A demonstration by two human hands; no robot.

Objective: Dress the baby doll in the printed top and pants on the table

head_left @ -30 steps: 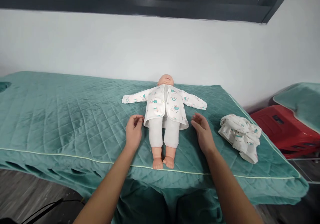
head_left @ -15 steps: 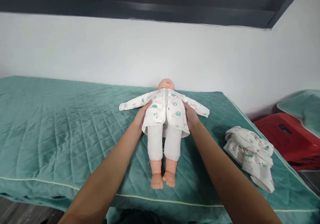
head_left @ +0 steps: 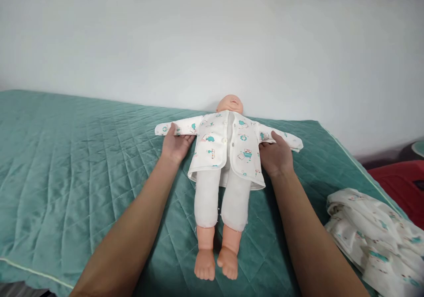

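A baby doll (head_left: pixel 232 104) lies on its back on the quilted green bed cover, its bare feet toward me. It wears a white print jacket (head_left: pixel 212 142), whose front edges hang slightly apart, over white cloth legs. Both sleeves stretch out sideways. At the sleeve on the left, my left hand (head_left: pixel 176 146) is palm up, thumb against the cloth and fingers stretched toward the doll's side. My right hand (head_left: pixel 278 155) mirrors it at the other sleeve, thumb apart on the cloth and fingers partly hidden near the jacket's side. Neither hand visibly grips the cloth.
A crumpled white printed cloth (head_left: pixel 377 239) lies on the cover at the right. Beyond the bed's right edge is a red plastic object (head_left: pixel 400 186). A white wall (head_left: pixel 198 45) rises behind the green bed cover (head_left: pixel 82 164).
My hands have moved outward from the jacket's sides to the sleeves. The view has come closer and tilted down, so the window bars have left the picture.
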